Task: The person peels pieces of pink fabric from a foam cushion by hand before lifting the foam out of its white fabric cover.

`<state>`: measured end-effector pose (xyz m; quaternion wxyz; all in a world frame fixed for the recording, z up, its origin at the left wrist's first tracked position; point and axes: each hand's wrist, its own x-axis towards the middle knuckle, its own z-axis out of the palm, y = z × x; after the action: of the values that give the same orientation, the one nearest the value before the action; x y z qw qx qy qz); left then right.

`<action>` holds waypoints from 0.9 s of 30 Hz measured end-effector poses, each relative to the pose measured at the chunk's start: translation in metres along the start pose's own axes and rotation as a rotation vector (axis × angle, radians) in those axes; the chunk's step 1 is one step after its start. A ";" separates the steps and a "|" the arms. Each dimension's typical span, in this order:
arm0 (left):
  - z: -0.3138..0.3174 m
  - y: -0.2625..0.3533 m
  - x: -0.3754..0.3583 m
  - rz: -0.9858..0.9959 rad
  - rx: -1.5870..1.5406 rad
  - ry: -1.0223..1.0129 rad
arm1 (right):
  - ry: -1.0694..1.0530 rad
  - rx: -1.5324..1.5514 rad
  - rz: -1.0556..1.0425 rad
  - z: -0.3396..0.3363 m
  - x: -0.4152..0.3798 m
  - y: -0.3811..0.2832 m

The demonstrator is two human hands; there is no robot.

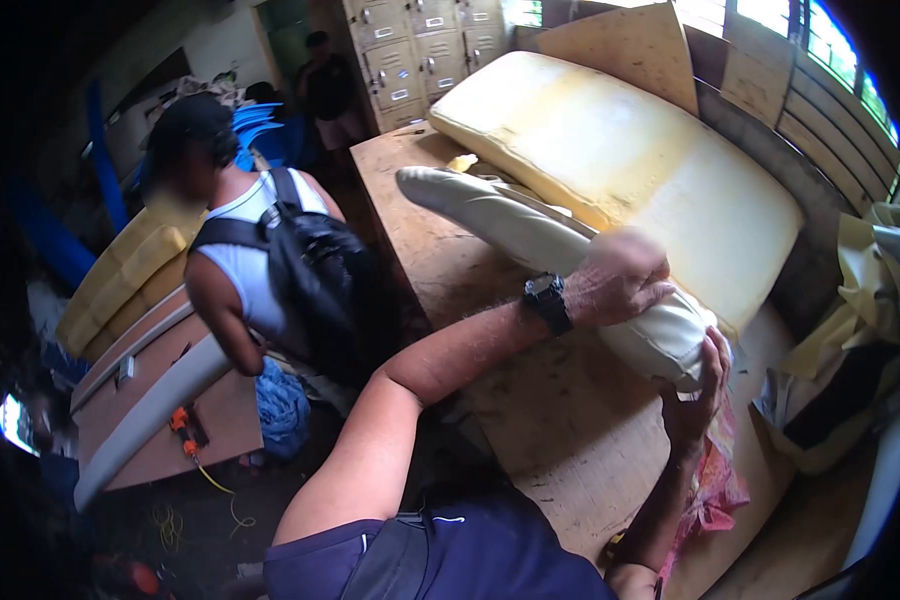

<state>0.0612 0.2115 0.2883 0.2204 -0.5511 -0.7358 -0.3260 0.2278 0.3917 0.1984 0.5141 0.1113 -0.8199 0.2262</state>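
Note:
A long, narrow cushion (510, 220) in a smooth cream cover slants across the wooden table towards me. My left hand (620, 280), with a dark watch on its wrist, is closed in a fist against the top of its near part. What lies inside that fist is hidden. My right hand (705, 385) wraps its fingers round the cushion's near end, where the cover is bunched and creased. Beyond the cushion lies a big yellowed foam slab (610, 150). Red patterned cloth (712, 490) hangs beside my right forearm.
The wooden table (550, 410) carries the work. A co-worker with a black backpack (315, 255) stands left, by a lower board holding an orange power tool (187, 428) and a long grey padded piece (160, 420). Lockers (400, 65) stand behind; cream material (860, 290) drapes at right. Another person stands farther back.

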 end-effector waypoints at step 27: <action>0.092 -0.060 -0.392 -1.773 -0.932 1.028 | -0.469 0.129 0.678 0.058 -0.212 -0.075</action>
<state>0.1232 0.0055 -0.0579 -0.0396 0.3378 -0.4959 -0.7990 0.3079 0.2871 0.0070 0.2017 -0.0844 -0.8891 0.4022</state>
